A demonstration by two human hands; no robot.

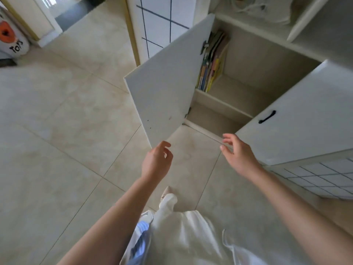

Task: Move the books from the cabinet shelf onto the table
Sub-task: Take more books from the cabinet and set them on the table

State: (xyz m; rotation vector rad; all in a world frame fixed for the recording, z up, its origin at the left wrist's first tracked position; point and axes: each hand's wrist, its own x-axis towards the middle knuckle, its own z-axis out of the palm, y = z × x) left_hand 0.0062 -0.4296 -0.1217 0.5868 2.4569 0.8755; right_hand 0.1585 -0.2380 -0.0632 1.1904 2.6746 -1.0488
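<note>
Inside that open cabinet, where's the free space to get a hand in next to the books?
The upper shelf is bare from the upright stack of colourful thin books, packed against its left wall, across to the closed white door with the black handle. The lower compartment also looks bare. The open white door crowds the books' left side.

A white bag printed with an orange shape and dark lettering sits at the upper left of the frame on beige floor tiles. A grid-patterned panel stands at top centre.
</note>
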